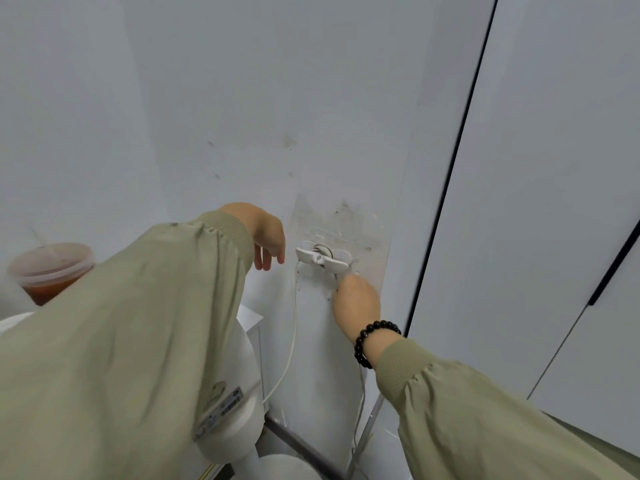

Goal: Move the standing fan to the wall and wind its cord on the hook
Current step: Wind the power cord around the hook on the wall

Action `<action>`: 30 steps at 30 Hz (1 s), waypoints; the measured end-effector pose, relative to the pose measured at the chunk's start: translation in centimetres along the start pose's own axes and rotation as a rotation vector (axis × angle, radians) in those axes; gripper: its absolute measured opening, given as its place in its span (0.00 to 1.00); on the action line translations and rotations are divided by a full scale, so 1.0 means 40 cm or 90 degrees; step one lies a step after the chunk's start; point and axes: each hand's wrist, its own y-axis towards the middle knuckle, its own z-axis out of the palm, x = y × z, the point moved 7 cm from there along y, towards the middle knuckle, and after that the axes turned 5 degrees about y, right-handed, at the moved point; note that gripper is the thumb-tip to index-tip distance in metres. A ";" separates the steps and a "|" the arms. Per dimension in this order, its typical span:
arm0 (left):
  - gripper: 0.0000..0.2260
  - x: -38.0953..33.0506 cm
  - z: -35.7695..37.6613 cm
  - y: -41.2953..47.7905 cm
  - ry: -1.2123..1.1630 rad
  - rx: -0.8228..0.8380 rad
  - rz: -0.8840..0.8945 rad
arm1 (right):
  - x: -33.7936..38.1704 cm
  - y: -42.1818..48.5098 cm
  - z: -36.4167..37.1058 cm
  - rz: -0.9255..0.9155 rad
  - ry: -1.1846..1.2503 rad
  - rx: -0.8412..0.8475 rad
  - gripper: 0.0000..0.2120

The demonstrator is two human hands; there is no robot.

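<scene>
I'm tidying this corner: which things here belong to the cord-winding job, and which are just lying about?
Job: wall hook, white cord, fan, left hand, right hand.
Lying about: drink cup, cabinet door.

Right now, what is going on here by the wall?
A person in a green jacket is busy at a white hook on the wall. A white cord seems looped round the hook and hangs down toward the fan below. The left hand hovers open beside the hook. The right hand is just under it, its fingers hidden, so its grip is unclear.
</scene>
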 end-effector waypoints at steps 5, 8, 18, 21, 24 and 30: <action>0.17 0.044 0.077 0.057 -0.038 0.067 -0.030 | -0.052 0.020 0.075 0.235 0.541 -0.013 0.15; 0.18 0.052 0.125 0.082 -0.109 0.092 -0.035 | -0.028 0.012 0.100 0.332 0.807 0.043 0.12; 0.19 0.029 0.163 0.099 -0.198 0.139 0.028 | 0.019 0.004 0.096 0.424 1.158 0.206 0.20; 0.12 0.012 0.158 0.091 -0.185 0.122 0.051 | 0.018 0.001 0.083 0.418 1.161 0.215 0.18; 0.09 -0.003 0.163 0.086 -0.179 0.123 0.065 | 0.009 0.000 0.074 0.391 1.098 0.234 0.17; 0.09 0.039 0.129 0.102 -0.200 0.001 0.000 | -0.058 0.006 0.021 0.295 0.712 0.182 0.10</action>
